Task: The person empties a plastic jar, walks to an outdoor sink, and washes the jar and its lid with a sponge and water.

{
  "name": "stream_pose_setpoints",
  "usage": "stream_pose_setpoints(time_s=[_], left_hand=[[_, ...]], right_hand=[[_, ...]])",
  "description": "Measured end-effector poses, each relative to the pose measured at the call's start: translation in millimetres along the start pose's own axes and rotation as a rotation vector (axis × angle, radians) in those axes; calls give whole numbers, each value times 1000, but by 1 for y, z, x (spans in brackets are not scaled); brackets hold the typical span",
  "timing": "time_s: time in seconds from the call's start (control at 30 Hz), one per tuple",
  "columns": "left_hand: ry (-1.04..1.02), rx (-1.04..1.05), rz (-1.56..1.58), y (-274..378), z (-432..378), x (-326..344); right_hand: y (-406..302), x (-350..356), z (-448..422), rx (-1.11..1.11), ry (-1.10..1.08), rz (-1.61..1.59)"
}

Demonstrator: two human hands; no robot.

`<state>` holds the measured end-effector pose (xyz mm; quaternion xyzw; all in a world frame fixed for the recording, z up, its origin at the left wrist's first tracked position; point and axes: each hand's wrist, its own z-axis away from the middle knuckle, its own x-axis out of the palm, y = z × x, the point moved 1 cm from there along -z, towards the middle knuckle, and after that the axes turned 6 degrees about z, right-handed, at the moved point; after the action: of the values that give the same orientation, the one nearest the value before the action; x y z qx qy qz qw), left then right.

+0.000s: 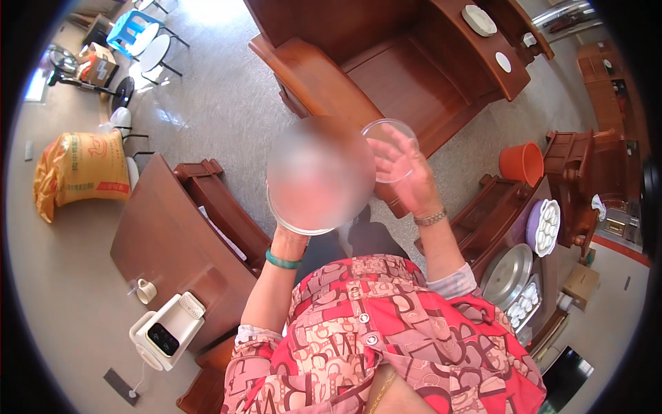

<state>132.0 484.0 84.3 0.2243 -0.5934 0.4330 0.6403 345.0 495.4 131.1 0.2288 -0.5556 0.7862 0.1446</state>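
Observation:
My left hand, with a green bangle at the wrist, is under a round object with a pale rim. A round blur covers most of that object and the fingers, so its contents and exact kind cannot be told. To the right, my right hand holds a clear round plastic lid or shallow dish, its fingers spread behind the clear plastic. A patterned metal band circles my right wrist. The two round things are side by side above the floor, in front of a wooden armchair or bench.
A wooden table on the left bears a mug and a white countertop appliance. At the right stand a metal basin, a purple-rimmed tray of white items and an orange bucket. A large yellow sack is at far left.

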Motion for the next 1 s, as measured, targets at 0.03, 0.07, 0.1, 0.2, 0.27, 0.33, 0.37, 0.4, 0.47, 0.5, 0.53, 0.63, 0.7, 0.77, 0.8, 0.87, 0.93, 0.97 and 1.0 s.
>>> stream_pose_setpoints(time_s=[0.03,0.07,0.1,0.2,0.27,0.33,0.37,0.4,0.47,0.5,0.53,0.63,0.7,0.77,0.8,0.87,0.93,0.97,1.0], left_hand=[[67,60,-19,4,4,-7],[49,85,-25,7,7,-13],[41,88,-29,4,6,-9],[-148,-95,0,-13,0,30],[-92,-25,-163,0,0,8],[24,89,-335,-9,-9,19],[-118,-50,-205,-24,-14,34],[-188,-117,-140,-33,-17,45],[-231,-214,-45,-48,-23,58],[-217,-230,-29,-52,-26,60],[-204,-244,-14,-55,-28,63],[-136,-263,12,-62,-35,67],[-119,-214,-22,-60,-37,66],[-127,-163,-66,-52,-38,57],[-141,-135,-96,-46,-38,51],[-42,-25,-77,-33,-28,38],[54,83,-48,-17,-12,31],[115,180,-41,-7,-4,29],[173,282,-32,4,7,28]], right_hand=[[-3,-4,3,-8,14,-14],[-5,-7,7,-15,30,-29],[-4,-13,10,-28,51,-31],[-11,-23,26,-22,89,-49],[-10,-29,37,-7,106,-62],[-9,-40,50,8,135,-80],[-10,-46,56,8,143,-87],[-10,-51,62,11,143,-96],[-12,-63,74,-7,162,-108],[-12,-69,80,-16,176,-114],[-11,-75,85,-21,180,-120],[-7,-91,96,-19,220,-157],[-7,-93,98,7,247,-205],[-2,-96,97,22,242,-202],[0,-96,94,37,256,-200],[7,-99,83,61,249,-191],[14,-93,71,130,273,-152],[14,-85,63,149,258,-127],[15,-76,54,138,215,-93]])
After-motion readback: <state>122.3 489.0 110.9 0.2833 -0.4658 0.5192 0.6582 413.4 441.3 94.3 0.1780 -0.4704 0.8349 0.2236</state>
